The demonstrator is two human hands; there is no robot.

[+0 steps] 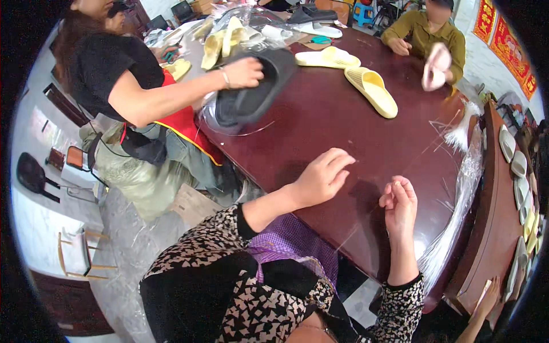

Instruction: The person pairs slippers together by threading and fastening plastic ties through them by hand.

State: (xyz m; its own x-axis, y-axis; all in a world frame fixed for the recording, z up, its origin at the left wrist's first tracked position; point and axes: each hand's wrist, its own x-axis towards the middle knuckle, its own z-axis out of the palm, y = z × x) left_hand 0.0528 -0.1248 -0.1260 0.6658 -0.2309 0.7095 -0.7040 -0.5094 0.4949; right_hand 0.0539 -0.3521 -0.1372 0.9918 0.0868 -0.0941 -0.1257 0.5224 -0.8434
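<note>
My left hand (323, 177) hovers over the near side of the dark red table (320, 126), fingers loosely bent, thumb apart, with nothing visible in it. To its right is my right hand (398, 203), raised with its fingers curled in and thumb pressed to them. A thin pale strand seems to pass by the right hand; whether the fingers grip it cannot be made out. Beyond my hands a yellow slipper (372, 91) and a cream slipper (329, 57) lie on the tabletop. White plastic strands (443, 228) run along the table's right edge.
At left, a person in a black top (114, 74) handles black slippers (260, 88). Across the table, another person (429, 34) holds a pale pink slipper (436, 67). More slippers and plastic bags pile up at the far left. A brown bench (477, 228) with slippers stands at right.
</note>
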